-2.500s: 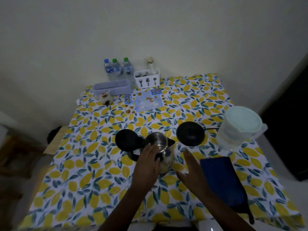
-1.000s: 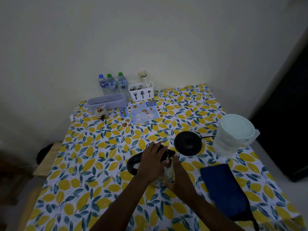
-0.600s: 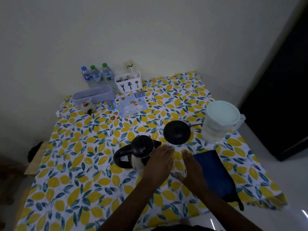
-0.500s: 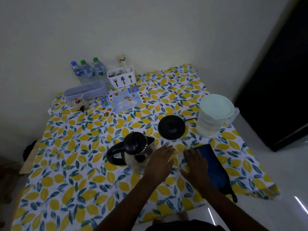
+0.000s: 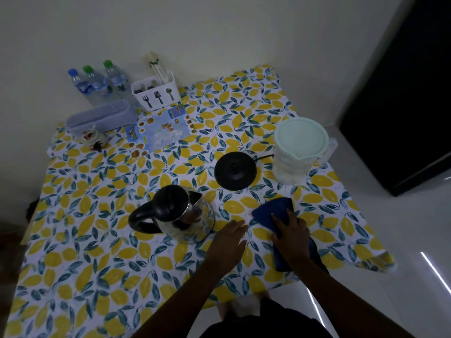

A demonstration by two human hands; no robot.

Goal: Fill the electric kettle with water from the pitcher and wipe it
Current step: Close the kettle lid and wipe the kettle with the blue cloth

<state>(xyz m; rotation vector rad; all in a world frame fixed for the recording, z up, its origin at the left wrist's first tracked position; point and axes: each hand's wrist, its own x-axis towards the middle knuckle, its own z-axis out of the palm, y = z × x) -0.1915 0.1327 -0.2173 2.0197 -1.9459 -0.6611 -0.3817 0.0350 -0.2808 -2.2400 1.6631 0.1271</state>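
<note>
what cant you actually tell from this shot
All head view:
- Water level in the kettle: its closed black lid hides the inside.
- Near part of the blue cloth: covered by the right hand.
- How full the pitcher is: lid on, dim light.
- Bottle labels: too small.

We are seeing a kettle [image 5: 188, 220] with a shiny metal body and matt black plastic lid, a translucent plastic pitcher [image 5: 292, 162], a soft blue cloth [image 5: 271, 212], and a smooth printed tabletop [image 5: 97, 240] cover.
</note>
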